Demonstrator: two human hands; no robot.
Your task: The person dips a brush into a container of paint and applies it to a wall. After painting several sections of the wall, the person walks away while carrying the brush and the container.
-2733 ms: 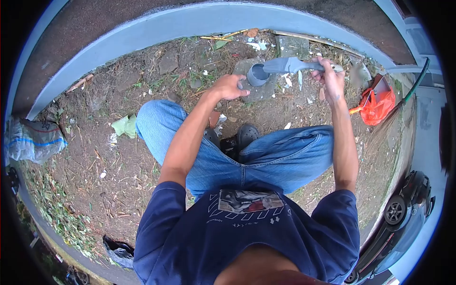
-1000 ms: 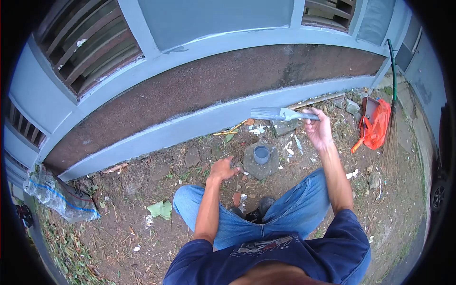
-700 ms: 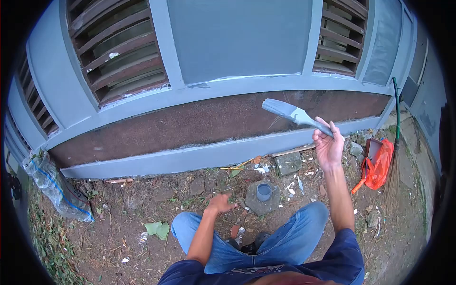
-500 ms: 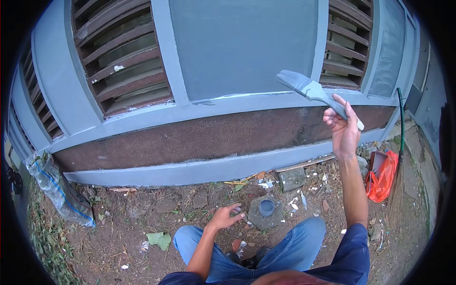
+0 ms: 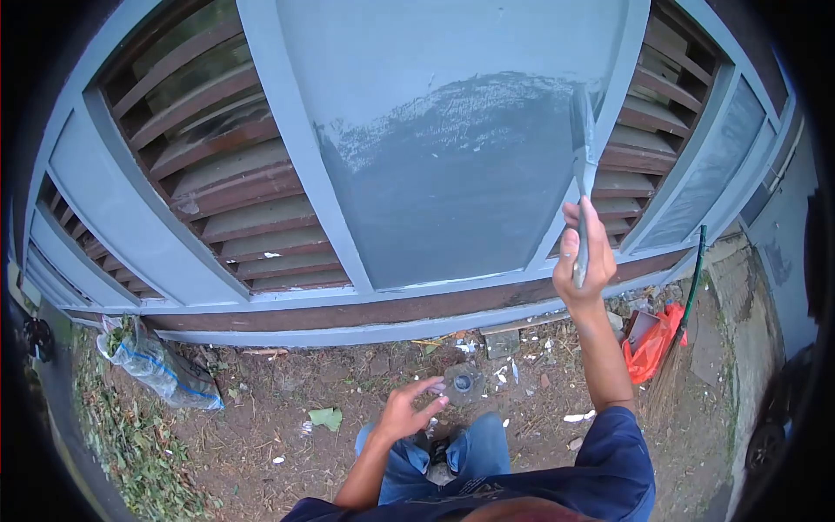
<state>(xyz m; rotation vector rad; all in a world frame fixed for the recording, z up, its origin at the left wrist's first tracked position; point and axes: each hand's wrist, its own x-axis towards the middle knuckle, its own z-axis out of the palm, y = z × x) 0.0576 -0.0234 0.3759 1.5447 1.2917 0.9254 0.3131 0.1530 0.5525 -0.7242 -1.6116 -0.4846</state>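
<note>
My right hand [image 5: 584,263] is raised and grips the handle of a grey-coated paintbrush [image 5: 582,152]. The brush points straight up, its bristles against the right side of a grey painted panel [image 5: 452,148] whose upper part shows thin, streaky paint. My left hand [image 5: 409,409] hangs low over my knees with its fingers spread, holding nothing. A little beyond it on the ground stands a small grey paint cup [image 5: 463,381] on a flat stone.
Louvred slats [image 5: 226,191] flank the panel on both sides. A brown ledge [image 5: 391,309] runs below. On the dirt lie a clear plastic bag [image 5: 156,365] at left, an orange bag [image 5: 648,344] and a broom [image 5: 683,335] at right, plus scattered debris.
My right hand has lifted the brush from the paint cup up to the panel and turned it upright. My left hand let go of the cup and opened. My view tilted upward.
</note>
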